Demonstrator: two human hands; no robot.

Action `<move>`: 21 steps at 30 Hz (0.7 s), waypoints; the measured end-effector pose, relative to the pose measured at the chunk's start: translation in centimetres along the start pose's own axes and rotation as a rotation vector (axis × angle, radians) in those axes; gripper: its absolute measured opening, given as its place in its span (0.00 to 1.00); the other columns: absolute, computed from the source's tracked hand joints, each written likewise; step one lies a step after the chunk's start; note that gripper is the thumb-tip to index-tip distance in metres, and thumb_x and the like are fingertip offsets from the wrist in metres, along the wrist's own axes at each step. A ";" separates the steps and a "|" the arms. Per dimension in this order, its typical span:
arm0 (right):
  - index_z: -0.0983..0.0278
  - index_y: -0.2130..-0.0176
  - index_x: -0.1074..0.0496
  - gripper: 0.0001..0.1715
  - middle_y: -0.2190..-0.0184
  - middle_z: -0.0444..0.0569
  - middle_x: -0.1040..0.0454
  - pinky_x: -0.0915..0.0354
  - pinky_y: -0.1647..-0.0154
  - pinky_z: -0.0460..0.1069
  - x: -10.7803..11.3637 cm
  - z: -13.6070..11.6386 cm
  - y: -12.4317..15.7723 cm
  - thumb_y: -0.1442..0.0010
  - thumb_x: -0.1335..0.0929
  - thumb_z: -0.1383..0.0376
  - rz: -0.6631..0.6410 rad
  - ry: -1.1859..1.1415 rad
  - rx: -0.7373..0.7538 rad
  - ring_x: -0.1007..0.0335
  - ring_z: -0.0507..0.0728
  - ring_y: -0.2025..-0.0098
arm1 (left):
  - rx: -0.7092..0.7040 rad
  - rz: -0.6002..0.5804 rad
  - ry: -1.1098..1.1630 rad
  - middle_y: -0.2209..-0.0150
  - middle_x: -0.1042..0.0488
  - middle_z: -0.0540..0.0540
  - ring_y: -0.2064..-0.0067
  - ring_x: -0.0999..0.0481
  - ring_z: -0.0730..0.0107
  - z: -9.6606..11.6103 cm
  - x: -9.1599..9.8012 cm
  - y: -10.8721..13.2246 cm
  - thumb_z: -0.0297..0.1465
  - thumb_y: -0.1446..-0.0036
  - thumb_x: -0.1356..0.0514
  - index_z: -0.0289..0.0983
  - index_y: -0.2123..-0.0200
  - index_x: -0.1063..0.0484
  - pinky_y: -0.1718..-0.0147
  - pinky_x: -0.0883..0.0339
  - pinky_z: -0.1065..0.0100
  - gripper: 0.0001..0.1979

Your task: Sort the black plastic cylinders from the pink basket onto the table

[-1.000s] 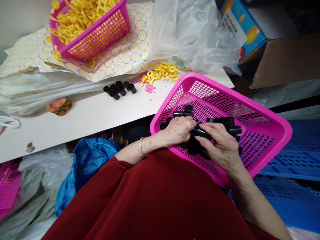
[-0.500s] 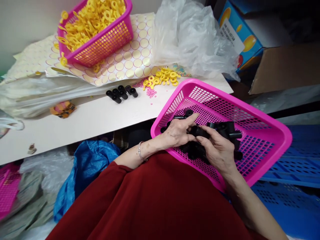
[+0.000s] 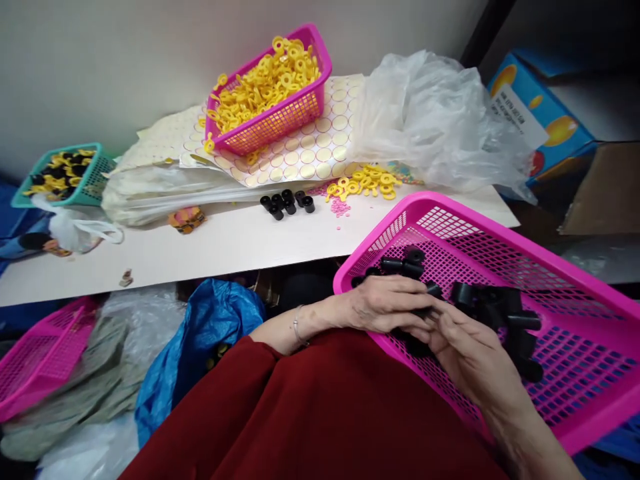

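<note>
My left hand and my right hand meet over a large pink basket, their fingertips touching. Both are closed, and a dark piece shows between the fingers; it looks like one of the short black plastic tubes, though the fingers hide most of it. Loose tubes lie in the basket on both sides of my hands and partly beneath them. On the white table, a small group of black tubes stands near a pile of yellow ring-shaped pieces with tabs and tiny pink bits.
A smaller pink basket full of yellow pieces rests on sheets of round stickers. Clear plastic bags and a blue carton are behind. A teal basket stands far left; a blue sack hangs below the table edge.
The view has swung left, bringing the teal basket into sight. My left fingers, spread with the index pointing out before, now lie together against my right fingertips.
</note>
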State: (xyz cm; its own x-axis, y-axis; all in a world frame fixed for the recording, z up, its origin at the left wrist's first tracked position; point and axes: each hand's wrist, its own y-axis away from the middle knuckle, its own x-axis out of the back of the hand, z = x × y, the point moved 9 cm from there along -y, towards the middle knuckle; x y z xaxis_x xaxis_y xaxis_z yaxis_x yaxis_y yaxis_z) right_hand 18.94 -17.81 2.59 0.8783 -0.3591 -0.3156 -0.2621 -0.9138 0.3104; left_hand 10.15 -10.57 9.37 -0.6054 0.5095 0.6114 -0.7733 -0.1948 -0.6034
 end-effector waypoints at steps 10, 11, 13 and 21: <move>0.62 0.56 0.25 0.18 0.53 0.57 0.25 0.29 0.52 0.63 3.2 -5.8 -7.3 0.41 0.33 0.55 0.211 1.221 0.598 0.27 0.66 0.53 | 1.137 0.983 -0.429 0.66 0.27 0.49 0.64 0.28 0.70 -15.9 20.9 18.7 0.28 0.57 0.35 0.33 0.56 0.28 0.59 0.31 0.68 0.21; 0.62 0.55 0.25 0.19 0.54 0.57 0.25 0.28 0.54 0.62 2.7 -5.5 -8.1 0.41 0.34 0.54 0.170 1.256 0.601 0.27 0.66 0.54 | 1.188 0.977 -0.480 0.66 0.28 0.49 0.64 0.28 0.70 -16.7 21.8 19.8 0.27 0.58 0.36 0.33 0.57 0.29 0.58 0.32 0.67 0.20; 0.61 0.54 0.25 0.22 0.56 0.56 0.25 0.28 0.61 0.61 1.8 -4.8 -9.6 0.42 0.33 0.52 0.104 1.313 0.571 0.26 0.66 0.59 | 1.240 0.939 -0.550 0.68 0.29 0.50 0.64 0.30 0.69 -17.7 23.2 20.7 0.27 0.58 0.38 0.34 0.60 0.30 0.57 0.33 0.66 0.17; 0.63 0.65 0.25 0.13 0.72 0.52 0.25 0.32 0.66 0.56 2.1 -5.0 -11.9 0.45 0.35 0.59 0.117 1.279 0.308 0.28 0.62 0.69 | 1.109 0.769 -0.659 0.67 0.30 0.46 0.61 0.31 0.62 -18.0 23.5 16.2 0.25 0.57 0.38 0.35 0.66 0.32 0.56 0.35 0.59 0.12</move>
State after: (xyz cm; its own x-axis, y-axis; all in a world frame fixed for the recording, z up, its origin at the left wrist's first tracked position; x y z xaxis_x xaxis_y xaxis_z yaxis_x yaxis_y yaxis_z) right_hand 25.90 -6.79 2.73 0.5553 -0.1624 0.8156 -0.2922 -0.9563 0.0085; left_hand -13.24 13.38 4.73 -0.6592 -0.4088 0.6311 0.2007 -0.9045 -0.3763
